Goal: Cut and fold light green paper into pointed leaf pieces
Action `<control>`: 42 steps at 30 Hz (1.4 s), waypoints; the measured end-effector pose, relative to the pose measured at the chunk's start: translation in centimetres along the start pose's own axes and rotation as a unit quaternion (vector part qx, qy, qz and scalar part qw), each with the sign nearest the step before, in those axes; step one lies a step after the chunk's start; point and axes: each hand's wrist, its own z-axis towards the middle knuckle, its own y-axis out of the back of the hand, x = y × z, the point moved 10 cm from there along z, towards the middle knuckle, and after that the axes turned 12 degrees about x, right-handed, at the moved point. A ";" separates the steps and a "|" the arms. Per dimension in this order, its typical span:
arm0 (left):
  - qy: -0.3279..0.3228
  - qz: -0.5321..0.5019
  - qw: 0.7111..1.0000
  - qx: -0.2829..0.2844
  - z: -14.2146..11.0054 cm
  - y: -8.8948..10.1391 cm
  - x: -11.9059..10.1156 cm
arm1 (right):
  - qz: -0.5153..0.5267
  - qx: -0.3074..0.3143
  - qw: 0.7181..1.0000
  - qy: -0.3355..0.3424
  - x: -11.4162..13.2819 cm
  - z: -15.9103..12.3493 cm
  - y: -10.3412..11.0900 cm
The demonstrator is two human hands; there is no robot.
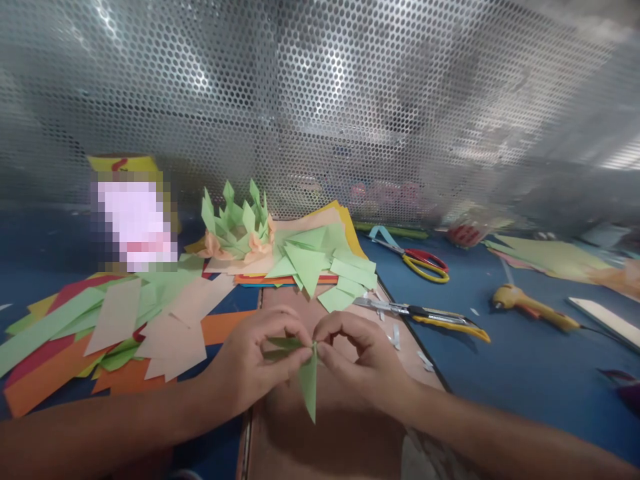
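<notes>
Both my hands meet over a brown board at the table's near edge. My left hand and my right hand each pinch a folded light green paper piece whose point hangs down between them. Behind them lies a pile of green folded triangles. A spiky green and peach paper crown stands further back.
Loose strips of green, peach, orange and red paper cover the left of the blue table. To the right lie red and yellow scissors, a yellow utility knife, a yellow tool and a ruler. A perforated metal screen rises behind.
</notes>
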 end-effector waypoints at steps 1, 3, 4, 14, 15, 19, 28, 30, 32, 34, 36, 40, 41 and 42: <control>-0.001 -0.008 1.000 0.003 0.0 0.0 0.0 | 0.016 0.006 1.000 -0.014 -0.3 0.0 -0.1; 0.002 -0.015 1.000 0.001 0.1 0.0 0.1 | 0.048 0.017 0.998 -0.028 -0.8 0.0 -0.3; 0.007 -0.017 1.000 -0.004 0.0 0.1 0.1 | 0.060 0.020 0.997 -0.033 -0.9 0.0 -0.4; 0.118 -0.208 0.971 0.026 -0.2 -1.5 3.2 | 0.216 0.017 0.971 -0.104 -3.4 -0.4 -1.4; 0.120 -0.223 0.967 0.036 -0.1 -1.8 3.4 | 0.228 0.017 0.968 -0.108 -3.6 -0.4 -1.5; 0.144 -0.262 0.952 0.064 0.2 -2.6 4.4 | 0.255 0.020 0.958 -0.128 -4.3 -0.3 -1.9; 0.198 -0.247 0.943 0.104 0.1 -3.5 6.0 | 0.233 0.030 0.959 -0.160 -5.9 -0.3 -2.5; 0.211 -0.245 0.942 0.088 -0.1 -3.1 6.3 | 0.220 0.042 0.959 -0.175 -5.9 -0.3 -2.4; 0.225 -0.235 0.944 0.062 -0.2 -2.5 6.7 | 0.199 0.062 0.960 -0.188 -5.9 -0.2 -2.5; 0.236 -0.237 0.941 0.040 -0.4 -2.1 6.9 | 0.174 0.092 0.961 -0.194 -5.8 -0.2 -2.8; 0.244 -0.252 0.936 0.033 -0.4 -2.0 7.1 | 0.159 0.112 0.961 -0.196 -5.8 -0.3 -3.1; 0.247 -0.267 0.930 0.049 -0.3 -2.4 7.4 | 0.202 0.122 0.947 -0.219 -6.5 -0.6 -3.8; 0.245 -0.264 0.931 0.055 -0.3 -2.5 7.4 | 0.221 0.123 0.941 -0.227 -6.6 -0.7 -4.0; 0.242 -0.261 0.932 0.061 -0.3 -2.6 7.4 | 0.235 0.122 0.936 -0.233 -6.8 -0.7 -4.1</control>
